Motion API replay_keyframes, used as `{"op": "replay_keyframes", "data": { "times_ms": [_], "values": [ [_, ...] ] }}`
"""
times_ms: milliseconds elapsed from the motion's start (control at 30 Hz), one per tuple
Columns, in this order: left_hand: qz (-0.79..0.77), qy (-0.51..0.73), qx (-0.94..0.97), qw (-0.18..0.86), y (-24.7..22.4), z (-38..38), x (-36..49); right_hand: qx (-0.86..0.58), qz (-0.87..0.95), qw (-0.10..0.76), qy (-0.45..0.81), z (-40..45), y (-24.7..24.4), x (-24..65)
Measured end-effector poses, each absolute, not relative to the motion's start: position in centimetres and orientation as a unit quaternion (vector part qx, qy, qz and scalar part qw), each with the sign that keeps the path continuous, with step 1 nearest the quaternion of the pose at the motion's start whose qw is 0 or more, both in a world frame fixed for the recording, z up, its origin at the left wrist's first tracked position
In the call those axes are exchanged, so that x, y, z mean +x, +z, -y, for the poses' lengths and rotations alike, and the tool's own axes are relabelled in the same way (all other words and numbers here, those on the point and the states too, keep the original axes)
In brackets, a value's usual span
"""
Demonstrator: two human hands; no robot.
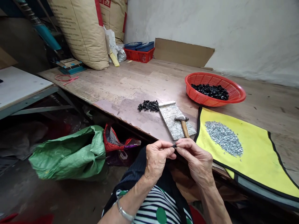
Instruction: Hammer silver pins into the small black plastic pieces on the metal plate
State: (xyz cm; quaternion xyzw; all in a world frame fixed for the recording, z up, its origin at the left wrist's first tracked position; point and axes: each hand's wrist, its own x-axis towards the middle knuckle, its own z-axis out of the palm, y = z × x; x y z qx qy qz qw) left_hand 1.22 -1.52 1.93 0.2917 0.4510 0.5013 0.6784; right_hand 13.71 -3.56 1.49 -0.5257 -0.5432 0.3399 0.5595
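Observation:
A small black part (174,146) is pinched between my two hands, just off the table's front edge; its exact kind is too small to make out. My left hand (157,157) grips it from the left with thumb and forefinger. From the other side, the fingertips of my right hand (196,158) close on it too. Right beyond my hands, a hammer (184,126) with a wooden handle lies on a speckled stone slab (171,116). A loose pile of similar black parts (149,106) sits at the slab's left.
A red plastic basket (240,97) holds many black parts. On a yellow cloth (259,152) lies a heap of small shiny metal pieces (224,138). A green sack (70,155) stands below the table edge. Large paper sacks (79,31) and a red crate (140,56) stand behind.

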Motion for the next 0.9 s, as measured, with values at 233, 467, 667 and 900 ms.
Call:
{"op": "replay_keyframes", "data": {
  "times_ms": [233, 467, 667, 900],
  "values": [
    [-0.453, 0.494, 0.318, 0.671, 1.6, 1.8, 1.1, -0.534, 0.511, 0.547, 0.393, 3.4, 1.5, 13.8],
    [-0.455, 0.487, 0.334, 0.666, 1.4, 1.8, 1.0, -0.531, 0.455, 0.531, 0.478, 3.0, 1.4, 14.3],
    [-0.458, 0.481, 0.330, 0.671, 1.5, 1.8, 0.8, -0.545, 0.380, 0.508, 0.548, 2.6, 2.2, 14.2],
    [-0.444, 0.489, 0.316, 0.681, 1.7, 1.9, 0.5, -0.544, 0.360, 0.458, 0.604, 2.4, 3.0, 13.6]
  ]
}}
